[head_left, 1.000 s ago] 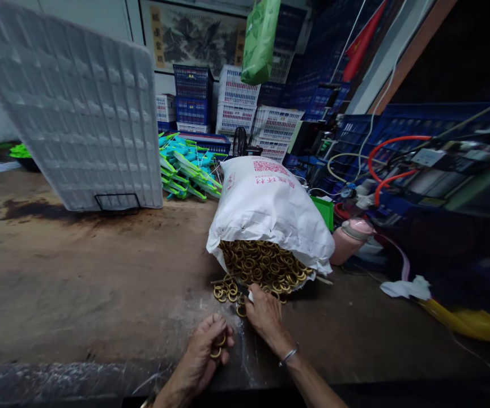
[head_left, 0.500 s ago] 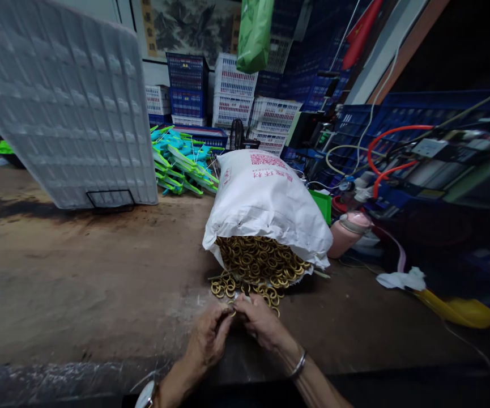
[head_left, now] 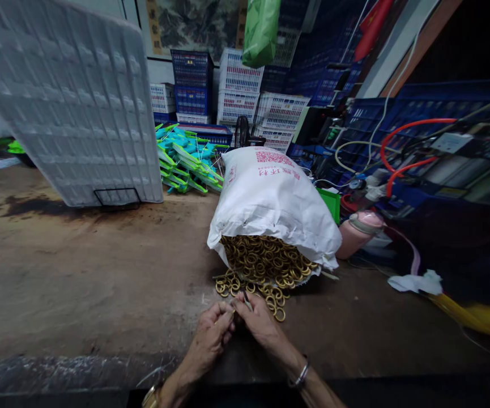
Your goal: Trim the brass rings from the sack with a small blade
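Note:
My left hand [head_left: 211,331] is closed in a pinch on a gold-coloured ring, of which only a sliver shows at the fingertips. Against it, fingertips nearly touching, my right hand [head_left: 261,324] grips a slim tool [head_left: 247,301] with a dark end; its exact kind is unclear. Just beyond both hands, loose gold-coloured rings [head_left: 279,313] lie on the table. They spill from the mouth of a white woven sack [head_left: 270,195], which lies on its side with many more rings inside.
A ribbed pale plastic panel [head_left: 100,113] stands in a black wire holder at left. Green and turquoise plastic parts [head_left: 189,161] are heaped behind the sack. A pink bottle [head_left: 357,232], red hoses [head_left: 401,141] and a yellow item [head_left: 474,317] are at right; stacked crates [head_left: 238,85] stand behind.
The view has shifted slightly, so the scene sits a little further right. My hands stay together at the sack's mouth, with the left turned slightly and the ring now more hidden.

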Available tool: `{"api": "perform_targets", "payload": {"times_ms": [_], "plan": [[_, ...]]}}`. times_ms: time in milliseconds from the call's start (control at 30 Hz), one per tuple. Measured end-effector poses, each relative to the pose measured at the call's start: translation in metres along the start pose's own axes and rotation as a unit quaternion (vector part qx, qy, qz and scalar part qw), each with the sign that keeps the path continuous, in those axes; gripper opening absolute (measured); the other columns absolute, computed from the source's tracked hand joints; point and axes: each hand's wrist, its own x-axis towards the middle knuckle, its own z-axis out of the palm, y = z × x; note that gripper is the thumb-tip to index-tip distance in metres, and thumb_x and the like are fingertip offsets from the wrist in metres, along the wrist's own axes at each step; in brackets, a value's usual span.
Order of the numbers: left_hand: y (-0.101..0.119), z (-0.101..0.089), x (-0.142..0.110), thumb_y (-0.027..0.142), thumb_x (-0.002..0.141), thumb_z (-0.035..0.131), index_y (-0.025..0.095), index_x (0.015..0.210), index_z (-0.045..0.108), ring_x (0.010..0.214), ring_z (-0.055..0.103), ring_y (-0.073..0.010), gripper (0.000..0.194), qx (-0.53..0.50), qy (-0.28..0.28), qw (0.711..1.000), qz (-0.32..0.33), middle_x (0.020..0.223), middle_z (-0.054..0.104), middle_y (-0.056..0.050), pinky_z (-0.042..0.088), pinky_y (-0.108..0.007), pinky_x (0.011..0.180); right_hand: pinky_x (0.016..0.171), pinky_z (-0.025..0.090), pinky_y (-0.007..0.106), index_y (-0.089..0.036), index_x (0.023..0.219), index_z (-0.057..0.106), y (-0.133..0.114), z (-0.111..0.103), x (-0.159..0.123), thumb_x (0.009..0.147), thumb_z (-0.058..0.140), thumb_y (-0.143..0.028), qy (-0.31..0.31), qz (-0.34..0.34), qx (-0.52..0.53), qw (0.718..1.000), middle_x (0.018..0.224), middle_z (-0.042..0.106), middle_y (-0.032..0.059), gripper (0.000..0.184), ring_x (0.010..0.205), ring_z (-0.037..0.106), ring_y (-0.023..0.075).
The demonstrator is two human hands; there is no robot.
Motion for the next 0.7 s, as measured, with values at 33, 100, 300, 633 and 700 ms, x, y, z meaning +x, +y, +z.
{"api": "perform_targets", "payload": {"times_ms": [33,100,300,633,700], "plan": [[0.0004,0.0005,-0.0005,0.052,0.069,0.058,0.019,0.069,0.045,0.036,0.023,-0.003,0.036,-0.008,0.0,1.0,-0.004,0.05,0.038,0.009,0.014,-0.016,0.035,0.053,0.033,0.021,-0.017,0.065,0.051,0.0009,0.0005,0.0001,0.078,0.046,-0.04,0.0,0.0,0.005,1.0,0.056,0.044,-0.0051,0.026,0.054,0.039,0.009],[0.0016,0.0015,-0.0014,0.053,0.069,0.058,0.019,0.068,0.045,0.035,0.023,-0.0029,0.036,-0.016,-0.004,1.0,-0.005,0.048,0.037,0.01,0.013,-0.016,0.034,0.053,0.034,0.021,-0.017,0.064,0.05,0.0027,0.0012,0.0004,0.077,0.047,-0.04,0.003,0.002,0.01,1.0,0.055,0.044,-0.0053,0.026,0.053,0.039,0.0088],[0.0065,0.0032,-0.0016,0.054,0.064,0.061,0.017,0.066,0.048,0.035,0.025,-0.002,0.039,0.008,0.004,1.0,-0.007,0.049,0.042,0.008,0.014,-0.017,0.034,0.053,0.034,0.022,-0.018,0.061,0.048,0.0021,0.0009,-0.0011,0.076,0.047,-0.04,0.017,0.003,0.004,1.0,0.053,0.045,-0.0048,0.027,0.052,0.04,0.0093],[-0.0033,-0.0032,-0.0017,0.051,0.073,0.054,0.019,0.07,0.044,0.036,0.024,-0.0023,0.034,-0.016,-0.015,1.0,0.013,0.051,0.04,0.009,0.015,-0.015,0.033,0.055,0.034,0.023,-0.018,0.061,0.048,0.0009,-0.0022,-0.0047,0.084,0.035,-0.037,0.036,-0.035,-0.107,0.993,0.056,0.048,-0.0015,0.032,0.055,0.045,0.0116],[-0.0024,-0.0037,-0.0011,0.051,0.073,0.055,0.019,0.069,0.043,0.036,0.024,-0.0023,0.035,-0.016,-0.008,1.0,0.017,0.05,0.04,0.009,0.015,-0.015,0.033,0.054,0.032,0.023,-0.018,0.063,0.048,0.0032,-0.0024,-0.0078,0.083,0.035,-0.031,0.038,-0.055,-0.18,0.981,0.057,0.049,-0.001,0.027,0.055,0.044,0.012]]}}
